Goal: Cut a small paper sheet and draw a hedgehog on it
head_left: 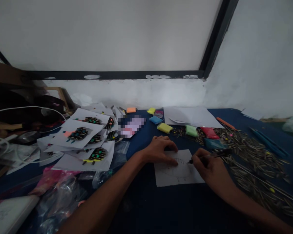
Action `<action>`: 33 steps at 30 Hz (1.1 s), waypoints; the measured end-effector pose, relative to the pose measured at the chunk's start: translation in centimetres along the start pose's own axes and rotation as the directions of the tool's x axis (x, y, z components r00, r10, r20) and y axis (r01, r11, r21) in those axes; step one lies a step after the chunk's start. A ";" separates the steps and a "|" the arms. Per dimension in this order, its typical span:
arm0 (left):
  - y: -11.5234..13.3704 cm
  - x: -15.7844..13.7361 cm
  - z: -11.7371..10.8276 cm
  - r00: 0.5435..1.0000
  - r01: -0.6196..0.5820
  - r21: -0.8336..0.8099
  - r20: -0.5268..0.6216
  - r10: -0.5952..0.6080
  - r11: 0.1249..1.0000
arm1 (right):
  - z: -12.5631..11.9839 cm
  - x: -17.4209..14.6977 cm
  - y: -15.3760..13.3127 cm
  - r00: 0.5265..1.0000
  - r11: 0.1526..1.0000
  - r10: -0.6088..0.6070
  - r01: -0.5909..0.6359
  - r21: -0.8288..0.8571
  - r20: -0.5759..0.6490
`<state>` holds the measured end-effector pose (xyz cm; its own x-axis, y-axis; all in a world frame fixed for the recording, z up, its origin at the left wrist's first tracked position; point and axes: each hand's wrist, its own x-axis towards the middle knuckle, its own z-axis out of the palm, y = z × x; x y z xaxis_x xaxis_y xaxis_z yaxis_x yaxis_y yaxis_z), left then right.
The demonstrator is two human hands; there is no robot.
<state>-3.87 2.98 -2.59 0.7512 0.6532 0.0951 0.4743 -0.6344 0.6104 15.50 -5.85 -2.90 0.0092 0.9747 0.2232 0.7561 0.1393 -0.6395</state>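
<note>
In the right grip (210, 166), holds a slim black pen (219, 153) pointing left toward rectangular white paper (168, 177), flat under the spread left grip (160, 150).

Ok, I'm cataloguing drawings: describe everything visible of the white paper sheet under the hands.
The small white paper sheet lies flat, slightly askew, on the dark blue surface. It bears a faint rounded outline with short dark strokes in a row near the top. The left hand rests on it; the right hand partly covers it, holding a slim black pen.
</note>
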 end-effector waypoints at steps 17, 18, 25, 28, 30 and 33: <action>-0.1 0.1 0.1 1.000 -0.005 -0.003 0.001 0.005 1.000 | 0.1 0.0 -0.2 1.000 1.000 0.002 -0.002 0.009 0.027; 0.0 0.1 0.0 1.000 0.002 -0.003 0.002 -0.002 1.000 | 0.2 0.0 0.0 1.000 1.000 0.000 0.000 0.011 0.024; 0.1 0.0 0.0 1.000 0.007 0.005 -0.001 -0.007 1.000 | 0.2 0.0 0.3 0.999 1.000 -0.002 0.002 0.010 0.053; 0.0 0.0 0.0 1.000 -0.005 0.001 -0.004 0.005 1.000 | 0.2 0.0 0.1 0.999 1.000 -0.009 0.008 0.010 0.053; -0.1 0.0 0.1 1.000 -0.011 0.002 -0.005 0.011 1.000 | 0.1 -0.1 0.0 0.999 1.000 -0.006 0.006 0.009 0.046; -0.1 0.0 0.1 1.000 -0.005 0.004 -0.008 0.005 1.000 | 0.1 -0.1 -0.1 0.999 1.000 0.000 -0.001 0.013 0.034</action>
<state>-3.85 3.04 -2.73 0.7500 0.6531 0.1045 0.4722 -0.6394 0.6068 15.34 -5.92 -2.93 -0.0132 0.9802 0.1977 0.7474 0.1410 -0.6492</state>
